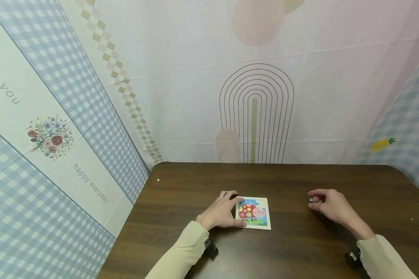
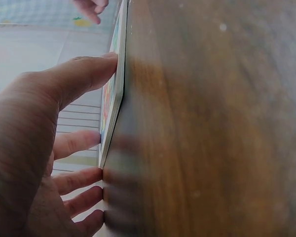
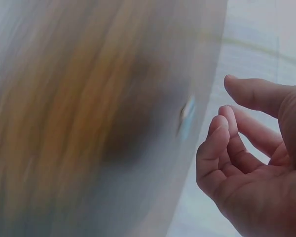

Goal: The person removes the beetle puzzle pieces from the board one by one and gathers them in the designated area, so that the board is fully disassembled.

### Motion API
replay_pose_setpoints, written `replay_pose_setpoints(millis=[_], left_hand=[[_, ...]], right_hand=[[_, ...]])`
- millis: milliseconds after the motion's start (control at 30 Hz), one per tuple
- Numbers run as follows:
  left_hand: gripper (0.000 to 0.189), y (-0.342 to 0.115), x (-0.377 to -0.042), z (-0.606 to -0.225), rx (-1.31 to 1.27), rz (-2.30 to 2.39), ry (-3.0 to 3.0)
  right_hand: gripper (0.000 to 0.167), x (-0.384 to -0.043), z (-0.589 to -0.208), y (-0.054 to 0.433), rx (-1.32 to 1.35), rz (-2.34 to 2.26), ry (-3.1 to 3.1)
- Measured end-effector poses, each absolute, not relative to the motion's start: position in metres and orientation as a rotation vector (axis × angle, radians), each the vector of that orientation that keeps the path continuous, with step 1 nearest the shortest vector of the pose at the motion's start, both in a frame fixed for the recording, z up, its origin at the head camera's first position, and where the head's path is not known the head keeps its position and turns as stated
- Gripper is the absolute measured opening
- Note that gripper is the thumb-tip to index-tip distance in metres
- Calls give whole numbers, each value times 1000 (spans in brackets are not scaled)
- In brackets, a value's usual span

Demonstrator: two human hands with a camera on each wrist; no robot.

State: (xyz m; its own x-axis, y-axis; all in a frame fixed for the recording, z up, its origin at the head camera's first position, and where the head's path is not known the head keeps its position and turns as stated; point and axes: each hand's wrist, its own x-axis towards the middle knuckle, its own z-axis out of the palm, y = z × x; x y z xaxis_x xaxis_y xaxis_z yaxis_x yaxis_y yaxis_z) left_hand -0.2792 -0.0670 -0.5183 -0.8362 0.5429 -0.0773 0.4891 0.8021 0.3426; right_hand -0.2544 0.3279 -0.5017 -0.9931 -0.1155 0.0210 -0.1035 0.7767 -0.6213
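A square jigsaw puzzle (image 1: 253, 217) with a pale frame and a spotted red ladybird picture lies flat on the brown table. A pale patch shows in its upper right corner. My left hand (image 1: 220, 211) rests on its left side, the thumb on the near edge and the index finger at the far edge. In the left wrist view the thumb (image 2: 84, 74) presses the picture face. To the right, my right hand (image 1: 329, 203) is beside a small blue and white puzzle piece (image 1: 311, 200). In the right wrist view the blurred piece (image 3: 186, 117) is apart from the loosely bent fingers (image 3: 212, 148).
The dark wood table (image 1: 181, 186) reaches back to a printed cloth wall (image 1: 188, 108). A tiny white speck (image 1: 158, 179) lies near the far left corner. Checked cloth (image 1: 56, 50) hangs along the left side.
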Motion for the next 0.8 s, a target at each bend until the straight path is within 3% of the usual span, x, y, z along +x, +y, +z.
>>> replay_pose_setpoints(millis=[500, 800], left_hand=[[82, -67, -277, -517, 789, 482, 2819], [83, -67, -277, -517, 794, 473, 2818]], right_hand=[[37, -248, -488, 212, -267, -1004, 2804], [29, -250, -497, 189, -313, -985, 2784]])
